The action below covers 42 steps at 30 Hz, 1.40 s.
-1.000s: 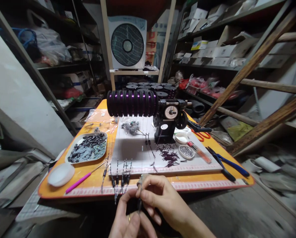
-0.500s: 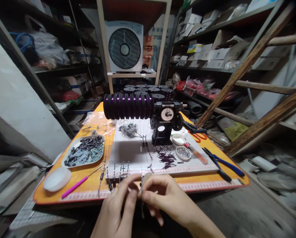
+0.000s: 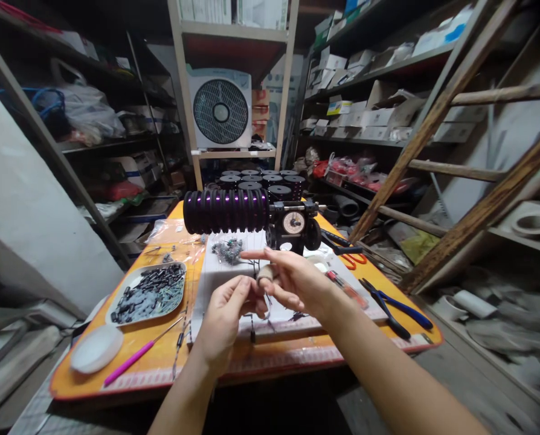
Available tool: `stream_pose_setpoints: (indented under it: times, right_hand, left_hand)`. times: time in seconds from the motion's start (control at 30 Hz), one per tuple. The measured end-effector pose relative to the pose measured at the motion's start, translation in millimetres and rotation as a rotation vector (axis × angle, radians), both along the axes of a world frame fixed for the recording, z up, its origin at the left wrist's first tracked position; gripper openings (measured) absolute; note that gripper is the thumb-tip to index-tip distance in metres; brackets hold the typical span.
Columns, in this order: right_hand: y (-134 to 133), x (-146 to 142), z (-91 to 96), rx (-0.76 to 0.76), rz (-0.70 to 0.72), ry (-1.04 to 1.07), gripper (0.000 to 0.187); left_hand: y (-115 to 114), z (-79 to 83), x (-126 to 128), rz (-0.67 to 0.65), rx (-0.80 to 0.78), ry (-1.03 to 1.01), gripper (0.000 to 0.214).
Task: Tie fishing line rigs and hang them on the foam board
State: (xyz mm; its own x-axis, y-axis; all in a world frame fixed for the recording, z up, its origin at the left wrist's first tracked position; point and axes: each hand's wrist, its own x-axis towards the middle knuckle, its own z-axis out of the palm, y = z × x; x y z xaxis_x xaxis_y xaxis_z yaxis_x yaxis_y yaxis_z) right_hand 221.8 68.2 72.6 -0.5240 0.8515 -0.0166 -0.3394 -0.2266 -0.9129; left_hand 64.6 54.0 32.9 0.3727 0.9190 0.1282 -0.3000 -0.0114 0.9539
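My left hand (image 3: 231, 308) is over the front of the white board (image 3: 197, 308), thumb and fingers pinched together. What they pinch is too small to make out; a thin strand hangs close by. My right hand (image 3: 297, 281) is just right of it, almost touching, with the index finger stretched left toward a clump of small metal tackle parts (image 3: 228, 249) and the other fingers apart. A beige wrap (image 3: 265, 275) circles one of its fingers. Behind both hands stands a black winding device (image 3: 292, 223) carrying a row of purple-and-black spools (image 3: 225, 211).
At left are a tray (image 3: 111, 314) of dark small parts, a clear plastic lid (image 3: 96, 349) and a pink-handled hook tool (image 3: 129, 362). Blue-and-black pliers (image 3: 394, 308) and orange-handled scissors (image 3: 354, 260) lie right. A box fan (image 3: 221, 112) and a wooden ladder (image 3: 415, 151) stand beyond.
Both hands have moved up and forward from the table's front edge over the board. My right index finger has stretched out from a curled pinch. The camera view has tilted up slightly.
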Motion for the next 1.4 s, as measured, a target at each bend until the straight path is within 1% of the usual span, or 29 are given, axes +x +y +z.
stream_pose_setpoints:
  times: [0.03, 0.07, 0.1, 0.17, 0.23, 0.33, 0.4, 0.57, 0.63, 0.8, 0.9, 1.1, 1.27, 1.4]
  right_hand:
    - [7, -3, 1.5, -0.038, 0.098, 0.034, 0.043]
    - [13, -7, 2.4, -0.084, 0.149, 0.066, 0.043]
    - [17, -12, 3.2, -0.131, 0.157, 0.09, 0.042]
    - [20, -20, 5.1, -0.215, 0.084, 0.13, 0.039]
    - [17, -28, 8.7, -0.255, -0.007, 0.163, 0.039]
    - [12, -35, 15.3, -0.263, -0.107, 0.211, 0.038]
    - [10, -37, 18.1, -0.265, -0.144, 0.228, 0.038]
    - [10, -37, 17.1, -0.273, -0.172, 0.231, 0.038]
    - [10, -38, 15.6, -0.265, -0.179, 0.233, 0.038]
    - [10, -38, 13.1, -0.258, -0.155, 0.219, 0.037]
    - [10, -37, 11.7, -0.241, -0.126, 0.199, 0.038]
    - [10, -36, 8.7, -0.231, -0.116, 0.166, 0.037]
    - [12, -36, 7.1, -0.219, -0.105, 0.158, 0.038]
    - [13, -31, 6.4, -0.157, -0.042, 0.119, 0.037]
  left_hand:
    - [0, 0.2, 0, 0.017, 0.012, 0.02, 0.031]
    - [0, 0.3, 1, 0.035, 0.02, 0.035, 0.032]
    - [0, 0.5, 1, 0.052, 0.025, 0.043, 0.033]
    - [-2, 1.2, 3, 0.063, 0.028, 0.021, 0.033]
    - [-6, 2.6, 5, 0.049, 0.021, -0.045, 0.032]
    - [-17, 5.6, 5, 0.024, -0.038, -0.128, 0.032]
    - [-25, 7.1, 4, 0.016, -0.096, -0.158, 0.031]
    - [-40, 5.2, 0, -0.058, -0.182, -0.208, 0.029]
    - [-44, 2.6, -1, -0.063, -0.212, -0.208, 0.03]
    - [-53, -3.2, 2, -0.046, -0.301, -0.256, 0.028]
    - [-57, -5.9, 7, -0.001, -0.351, -0.282, 0.027]
    - [-62, -9.1, 9, 0.043, -0.393, -0.307, 0.025]
    - [-59, -13.2, 6, 0.021, -0.388, -0.325, 0.027]
    - [-51, -21.0, 1, -0.029, -0.391, -0.31, 0.029]
